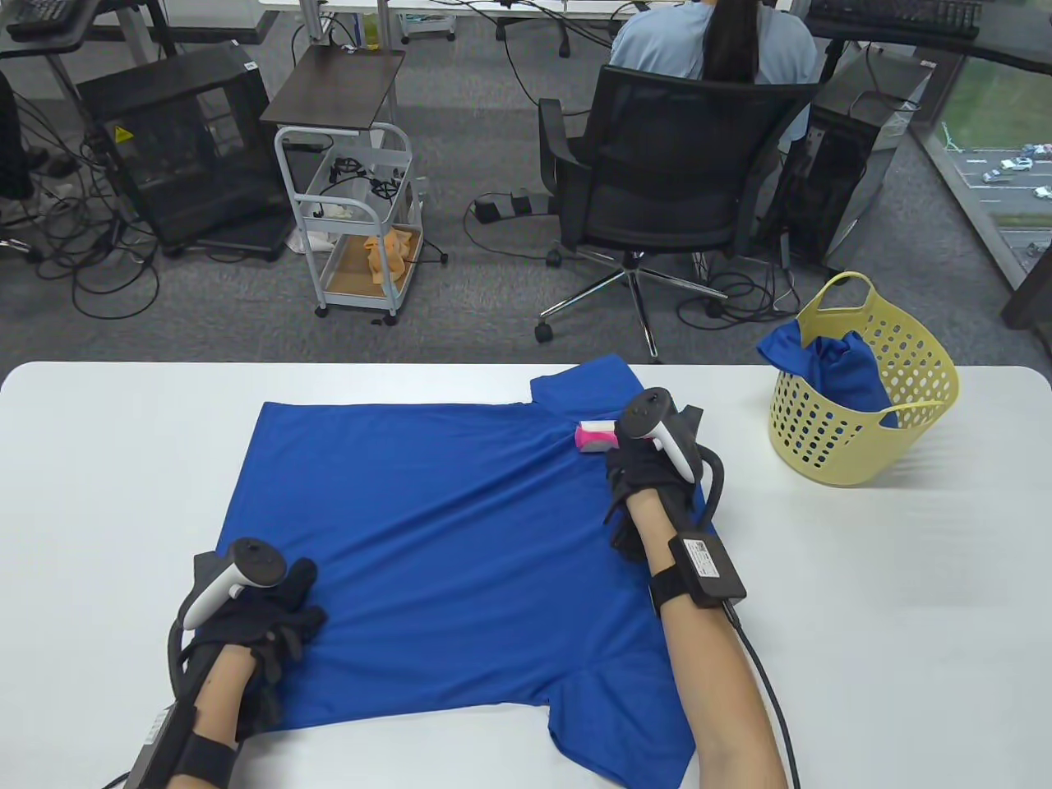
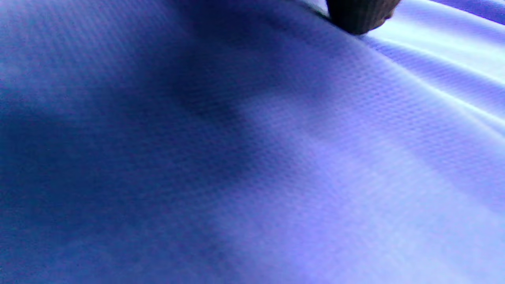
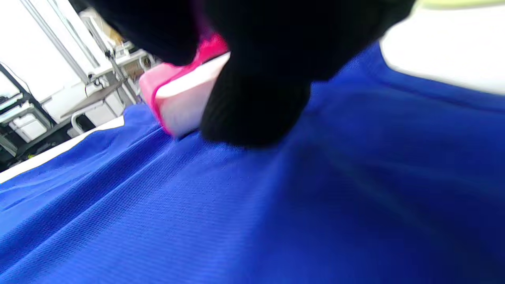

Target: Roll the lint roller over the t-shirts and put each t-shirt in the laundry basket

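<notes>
A blue t-shirt lies spread flat on the white table. My right hand grips a pink and white lint roller and holds it down on the shirt near its far right shoulder. In the right wrist view the roller sits on the blue cloth under my dark gloved fingers. My left hand presses on the shirt's near left side, fingers spread. The left wrist view is filled with blue cloth, with one fingertip at the top.
A yellow laundry basket stands at the table's far right with another blue shirt in it. Beyond the table a person sits in a black office chair; a white cart stands on the floor.
</notes>
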Action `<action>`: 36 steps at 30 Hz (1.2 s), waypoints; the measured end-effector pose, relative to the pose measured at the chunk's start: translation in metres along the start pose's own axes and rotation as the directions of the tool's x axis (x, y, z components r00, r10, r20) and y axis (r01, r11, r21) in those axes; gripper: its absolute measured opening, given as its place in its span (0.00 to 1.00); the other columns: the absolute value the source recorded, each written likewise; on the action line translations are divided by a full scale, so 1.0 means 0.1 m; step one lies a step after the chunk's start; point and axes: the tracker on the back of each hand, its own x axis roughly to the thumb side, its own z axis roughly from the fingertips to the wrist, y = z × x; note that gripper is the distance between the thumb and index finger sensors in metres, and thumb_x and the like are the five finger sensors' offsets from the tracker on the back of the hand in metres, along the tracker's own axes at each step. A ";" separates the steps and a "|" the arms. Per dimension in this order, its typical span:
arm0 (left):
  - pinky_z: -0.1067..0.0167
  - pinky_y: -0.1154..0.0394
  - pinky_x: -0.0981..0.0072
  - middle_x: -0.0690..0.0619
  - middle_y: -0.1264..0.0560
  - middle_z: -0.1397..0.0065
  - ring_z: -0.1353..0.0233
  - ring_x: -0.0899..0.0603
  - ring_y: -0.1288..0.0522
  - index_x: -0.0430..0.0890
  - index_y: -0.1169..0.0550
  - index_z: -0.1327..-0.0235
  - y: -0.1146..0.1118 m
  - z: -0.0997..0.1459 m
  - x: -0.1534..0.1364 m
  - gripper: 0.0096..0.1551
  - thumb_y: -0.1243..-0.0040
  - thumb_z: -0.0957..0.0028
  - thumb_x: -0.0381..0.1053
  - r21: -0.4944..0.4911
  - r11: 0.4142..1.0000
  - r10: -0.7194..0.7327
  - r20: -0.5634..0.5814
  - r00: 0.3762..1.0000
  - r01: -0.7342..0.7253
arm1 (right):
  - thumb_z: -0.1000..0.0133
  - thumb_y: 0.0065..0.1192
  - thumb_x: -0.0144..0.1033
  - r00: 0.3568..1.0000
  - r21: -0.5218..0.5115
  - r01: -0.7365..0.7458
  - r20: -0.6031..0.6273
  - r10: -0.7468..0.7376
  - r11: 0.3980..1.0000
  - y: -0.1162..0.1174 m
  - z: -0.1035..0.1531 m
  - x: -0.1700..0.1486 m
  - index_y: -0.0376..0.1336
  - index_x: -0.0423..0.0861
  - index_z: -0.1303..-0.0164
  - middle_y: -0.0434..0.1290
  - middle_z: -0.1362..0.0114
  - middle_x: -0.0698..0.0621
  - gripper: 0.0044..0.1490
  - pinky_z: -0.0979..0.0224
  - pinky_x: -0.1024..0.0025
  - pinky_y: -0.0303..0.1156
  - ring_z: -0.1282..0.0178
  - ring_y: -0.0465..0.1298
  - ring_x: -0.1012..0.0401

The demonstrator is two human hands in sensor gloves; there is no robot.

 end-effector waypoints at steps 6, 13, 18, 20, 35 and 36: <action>0.33 0.73 0.29 0.64 0.79 0.22 0.22 0.40 0.83 0.73 0.65 0.26 0.00 0.00 0.00 0.42 0.57 0.41 0.68 0.003 1.000 -0.001 0.003 1.000 0.001 | 0.37 0.51 0.32 0.994 0.111 0.071 0.076 -0.079 0.991 0.03 -0.28 0.06 0.26 0.51 0.23 0.51 0.19 0.36 0.48 0.54 0.78 0.80 0.38 0.74 0.54; 0.32 0.72 0.29 0.63 0.79 0.22 0.22 0.40 0.83 0.73 0.65 0.26 0.00 0.00 0.00 0.42 0.58 0.41 0.68 0.001 1.000 -0.011 0.001 1.000 0.011 | 0.40 0.55 0.34 0.950 -0.162 0.205 0.269 -0.157 0.965 -0.36 0.21 -0.10 0.39 0.50 0.22 0.61 0.23 0.34 0.42 0.56 0.76 0.82 0.45 0.79 0.54; 0.32 0.72 0.29 0.63 0.79 0.22 0.22 0.40 0.83 0.73 0.66 0.26 0.00 -0.01 0.00 0.42 0.58 0.41 0.68 0.002 1.000 -0.012 0.002 1.000 0.012 | 0.39 0.59 0.40 0.975 -0.062 0.056 0.221 -0.041 0.997 -0.71 1.17 -0.23 0.55 0.49 0.23 0.76 0.33 0.33 0.33 0.70 0.84 0.84 0.59 0.86 0.59; 0.32 0.72 0.29 0.63 0.79 0.22 0.22 0.39 0.82 0.73 0.65 0.26 0.00 -0.01 0.01 0.42 0.58 0.41 0.68 0.000 1.000 -0.015 0.001 1.000 0.015 | 0.38 0.60 0.41 0.982 0.036 -0.033 0.186 0.026 0.999 -0.72 1.46 -0.27 0.59 0.47 0.24 0.79 0.37 0.33 0.31 0.73 0.87 0.84 0.64 0.87 0.61; 0.33 0.73 0.29 0.63 0.79 0.22 0.22 0.39 0.83 0.72 0.66 0.25 -0.02 -0.01 0.00 0.43 0.58 0.41 0.68 0.003 1.000 -0.003 0.011 1.000 0.003 | 0.37 0.55 0.43 0.989 0.093 -0.145 0.025 0.143 0.985 -0.18 1.63 -0.64 0.59 0.46 0.25 0.80 0.39 0.36 0.31 0.74 0.88 0.82 0.67 0.86 0.63; 0.33 0.73 0.29 0.62 0.80 0.22 0.22 0.39 0.83 0.72 0.67 0.25 -0.02 -0.01 0.00 0.43 0.59 0.41 0.68 0.000 1.000 -0.004 0.011 1.000 0.004 | 0.37 0.55 0.43 0.992 0.079 -0.122 0.028 0.120 0.989 -0.18 1.52 -0.61 0.58 0.47 0.25 0.79 0.37 0.36 0.30 0.74 0.88 0.82 0.67 0.86 0.63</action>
